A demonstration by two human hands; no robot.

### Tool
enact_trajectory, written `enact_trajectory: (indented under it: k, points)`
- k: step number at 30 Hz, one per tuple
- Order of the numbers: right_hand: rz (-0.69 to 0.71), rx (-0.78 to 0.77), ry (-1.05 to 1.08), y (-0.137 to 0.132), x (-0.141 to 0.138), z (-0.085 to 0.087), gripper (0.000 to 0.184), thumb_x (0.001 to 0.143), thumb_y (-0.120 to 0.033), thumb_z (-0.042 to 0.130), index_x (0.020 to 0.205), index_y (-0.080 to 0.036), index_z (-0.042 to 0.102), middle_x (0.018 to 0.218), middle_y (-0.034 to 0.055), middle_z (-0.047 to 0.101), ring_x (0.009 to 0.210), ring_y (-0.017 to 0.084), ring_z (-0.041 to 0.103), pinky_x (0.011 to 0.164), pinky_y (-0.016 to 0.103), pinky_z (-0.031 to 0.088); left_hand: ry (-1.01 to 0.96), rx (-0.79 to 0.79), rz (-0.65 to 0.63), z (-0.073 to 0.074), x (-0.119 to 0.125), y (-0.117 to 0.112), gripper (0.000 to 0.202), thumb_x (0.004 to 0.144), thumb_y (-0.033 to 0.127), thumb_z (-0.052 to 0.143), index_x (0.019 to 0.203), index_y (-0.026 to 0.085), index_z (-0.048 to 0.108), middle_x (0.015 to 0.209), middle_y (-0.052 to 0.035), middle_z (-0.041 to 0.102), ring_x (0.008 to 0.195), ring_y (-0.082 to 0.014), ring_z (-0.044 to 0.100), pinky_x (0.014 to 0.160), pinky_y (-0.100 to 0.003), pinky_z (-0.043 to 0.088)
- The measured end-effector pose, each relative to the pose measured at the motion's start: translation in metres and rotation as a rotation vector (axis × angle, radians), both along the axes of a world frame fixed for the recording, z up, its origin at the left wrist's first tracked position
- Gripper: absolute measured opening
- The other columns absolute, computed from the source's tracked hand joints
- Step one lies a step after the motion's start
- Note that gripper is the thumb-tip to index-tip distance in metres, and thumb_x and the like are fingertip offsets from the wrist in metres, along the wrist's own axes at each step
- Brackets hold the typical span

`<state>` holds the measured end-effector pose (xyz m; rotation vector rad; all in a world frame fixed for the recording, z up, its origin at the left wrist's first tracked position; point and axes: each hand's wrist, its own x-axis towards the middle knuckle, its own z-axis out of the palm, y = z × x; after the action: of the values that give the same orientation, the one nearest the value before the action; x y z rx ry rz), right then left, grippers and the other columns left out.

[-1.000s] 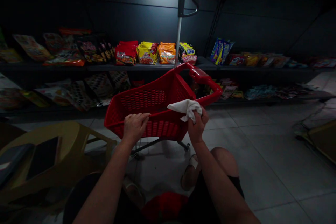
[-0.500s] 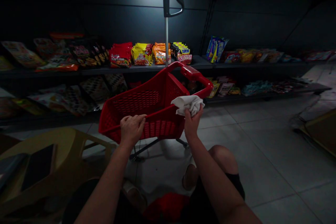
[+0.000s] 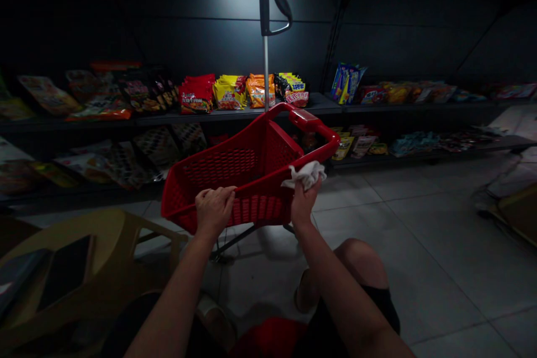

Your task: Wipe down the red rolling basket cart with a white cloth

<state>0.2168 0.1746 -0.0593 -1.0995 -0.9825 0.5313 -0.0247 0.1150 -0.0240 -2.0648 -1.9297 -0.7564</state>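
Observation:
A red plastic shopping cart [image 3: 260, 210] stands in front of me on dark metal legs, its basket tilted up toward the handle on the right. My left hand [image 3: 215, 210] is wrapped over the near rim of the basket. In my right hand [image 3: 304, 201] a crumpled white cloth [image 3: 308, 175] is bunched, pressed against the rim just below the red handle [image 3: 321, 148]. Fingers of the right hand are partly covered by the cloth.
Shelves with several snack packets [image 3: 195, 95] run behind the cart. A metal pole with a black grip [image 3: 274, 11] rises behind the basket. At left stands a yellowish stool [image 3: 109, 235] bearing a dark flat object [image 3: 67, 271]. Pale tiles [image 3: 419, 246] cover the floor.
My right hand and the white cloth have shifted slightly down along the rim, and the cloth is more bunched. My left hand stays on the rim. The view has tilted up slightly.

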Motion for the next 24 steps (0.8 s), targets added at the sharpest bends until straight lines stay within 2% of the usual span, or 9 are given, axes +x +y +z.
enact_trajectory:
  k: [2, 3, 5, 8, 10, 13, 18, 21, 24]
  points:
    - [-0.135, 0.101, -0.234, 0.007, -0.006, 0.025, 0.062, 0.092, -0.026, 0.044, 0.151, -0.019, 0.028, 0.159, 0.0162, 0.024, 0.149, 0.025, 0.022, 0.118, 0.049, 0.026, -0.006, 0.006, -0.003, 0.0, 0.001, 0.0, 0.033, 0.099, 0.038, 0.038, 0.113, 0.027, 0.066, 0.101, -0.0032, 0.074, 0.094, -0.0222, 0.062, 0.099, -0.044, 0.029]
    - [-0.159, 0.136, -0.359, 0.007, -0.01, 0.03, 0.057, 0.092, -0.022, 0.044, 0.149, -0.019, 0.035, 0.161, 0.0146, 0.019, 0.151, 0.026, 0.013, 0.12, 0.051, 0.021, -0.009, 0.01, -0.004, 0.001, 0.001, -0.001, 0.033, 0.099, 0.038, 0.038, 0.113, 0.027, 0.066, 0.101, -0.0034, 0.074, 0.094, -0.0223, 0.062, 0.099, -0.044, 0.029]
    - [-0.073, 0.21, -0.653, -0.001, -0.019, 0.028, 0.05, 0.092, -0.016, 0.044, 0.14, -0.023, 0.049, 0.163, 0.0088, 0.018, 0.153, 0.026, 0.003, 0.121, 0.053, 0.015, -0.012, 0.013, -0.005, 0.002, 0.002, -0.001, 0.034, 0.099, 0.038, 0.037, 0.113, 0.027, 0.066, 0.102, -0.0039, 0.074, 0.093, -0.0224, 0.062, 0.1, -0.044, 0.029]
    - [0.2, 0.339, -1.072, -0.014, -0.027, 0.017, 0.046, 0.092, -0.013, 0.05, 0.133, -0.032, 0.058, 0.157, 0.0024, 0.035, 0.152, 0.023, 0.014, 0.123, 0.051, 0.011, 0.0, 0.013, -0.012, 0.003, 0.001, -0.003, 0.033, 0.098, 0.039, 0.038, 0.113, 0.028, 0.066, 0.101, -0.0039, 0.074, 0.092, -0.0223, 0.062, 0.101, -0.045, 0.029]
    - [0.259, 0.368, -1.212, -0.016, -0.02, 0.022, 0.045, 0.092, -0.016, 0.053, 0.133, -0.035, 0.058, 0.153, 0.0016, 0.043, 0.149, 0.022, 0.024, 0.123, 0.053, 0.004, 0.014, 0.017, -0.02, 0.003, 0.0, -0.005, 0.033, 0.098, 0.039, 0.038, 0.113, 0.029, 0.065, 0.1, -0.0036, 0.074, 0.092, -0.0221, 0.063, 0.102, -0.045, 0.029]
    - [0.152, 0.327, -1.248, -0.007, 0.01, 0.053, 0.04, 0.088, -0.026, 0.063, 0.127, -0.035, 0.063, 0.149, 0.0031, 0.048, 0.147, 0.028, 0.027, 0.12, 0.059, -0.006, 0.017, 0.03, -0.029, 0.002, -0.004, -0.008, 0.032, 0.099, 0.038, 0.038, 0.114, 0.029, 0.065, 0.1, -0.0034, 0.074, 0.092, -0.0217, 0.063, 0.105, -0.045, 0.027]
    - [0.096, 0.317, -1.318, 0.019, 0.072, 0.116, 0.037, 0.079, -0.028, 0.069, 0.116, -0.025, 0.068, 0.144, 0.0052, 0.053, 0.145, 0.03, 0.03, 0.121, 0.058, -0.005, -0.006, 0.036, -0.035, -0.001, -0.011, -0.007, 0.031, 0.098, 0.039, 0.04, 0.114, 0.03, 0.065, 0.101, -0.0031, 0.074, 0.094, -0.0224, 0.064, 0.107, -0.046, 0.026]
    - [-0.007, 0.301, -1.274, 0.039, 0.101, 0.134, 0.034, 0.08, -0.022, 0.062, 0.113, -0.022, 0.069, 0.136, 0.0061, 0.06, 0.141, 0.028, 0.038, 0.121, 0.058, -0.004, -0.004, 0.03, -0.035, -0.001, -0.016, -0.005, 0.03, 0.097, 0.04, 0.041, 0.113, 0.03, 0.065, 0.101, -0.0029, 0.074, 0.094, -0.0224, 0.064, 0.106, -0.046, 0.027]
    - [-0.044, 0.295, -1.248, 0.055, 0.112, 0.138, 0.034, 0.079, -0.019, 0.058, 0.112, -0.021, 0.068, 0.125, 0.0054, 0.066, 0.134, 0.026, 0.045, 0.121, 0.057, 0.002, 0.01, 0.022, -0.019, 0.001, -0.023, -0.004, 0.03, 0.097, 0.04, 0.041, 0.113, 0.029, 0.065, 0.102, -0.0031, 0.074, 0.095, -0.0223, 0.064, 0.105, -0.046, 0.028]
